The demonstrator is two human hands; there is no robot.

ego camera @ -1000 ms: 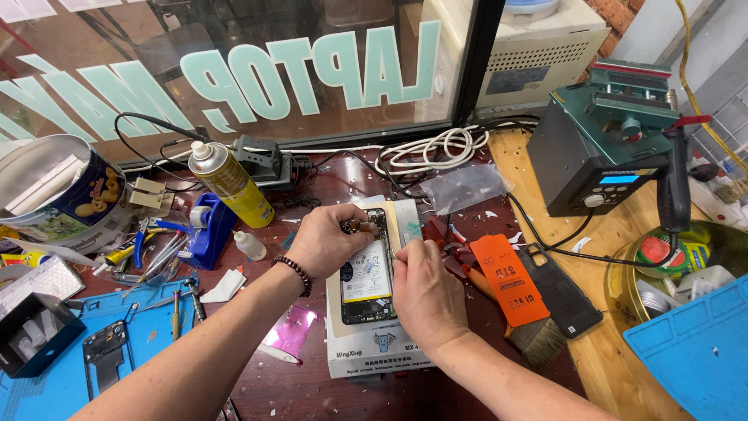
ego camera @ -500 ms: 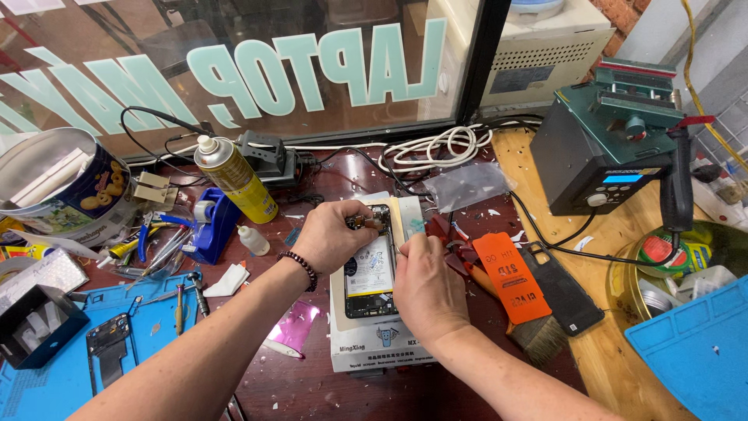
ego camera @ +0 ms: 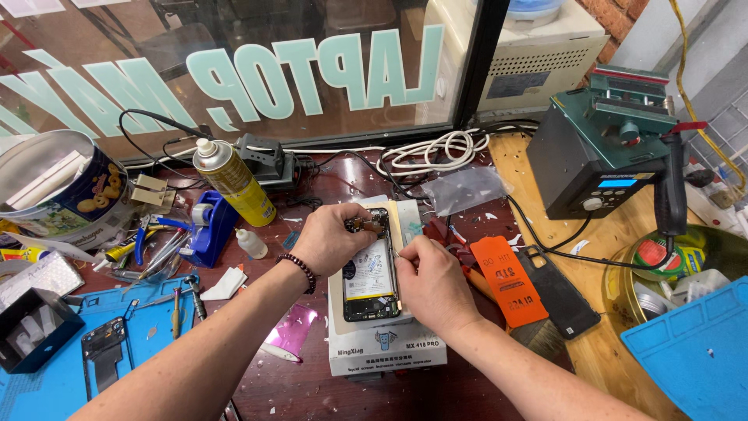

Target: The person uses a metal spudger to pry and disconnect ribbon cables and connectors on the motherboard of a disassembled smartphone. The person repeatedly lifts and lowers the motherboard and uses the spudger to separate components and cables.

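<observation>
An opened phone with its back removed lies on a white box at the bench's middle. Its battery and inner parts show. My left hand pinches the phone's upper end, fingers on a small brown part. My right hand rests along the phone's right edge and holds a thin pointed tool against the frame. A dark bead bracelet circles my left wrist.
A yellow spray can, blue tape dispenser and small white bottle stand left. An orange card and black phone cover lie right. A dark soldering station sits back right. Blue mats flank both sides.
The view has shifted slightly. Both hands stay on the phone, with my right hand a little lower along its right edge.
</observation>
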